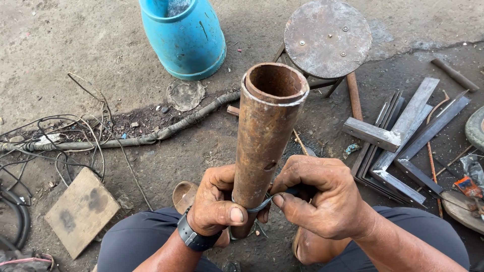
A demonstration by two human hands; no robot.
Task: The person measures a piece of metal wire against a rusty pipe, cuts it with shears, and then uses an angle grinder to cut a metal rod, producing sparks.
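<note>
I've got my left hand (216,205) clamped round the rusty pipe (263,140), its axis running toward twelve o'clock, right hand (318,194) pinching a thin metal band (258,205) around its base.

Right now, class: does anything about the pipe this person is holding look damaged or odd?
Yes. The rusty pipe has a small dent or hole in its wall just above the left hand. Its top rim is uneven, and a thin metal band wraps it at the right hand.
</note>
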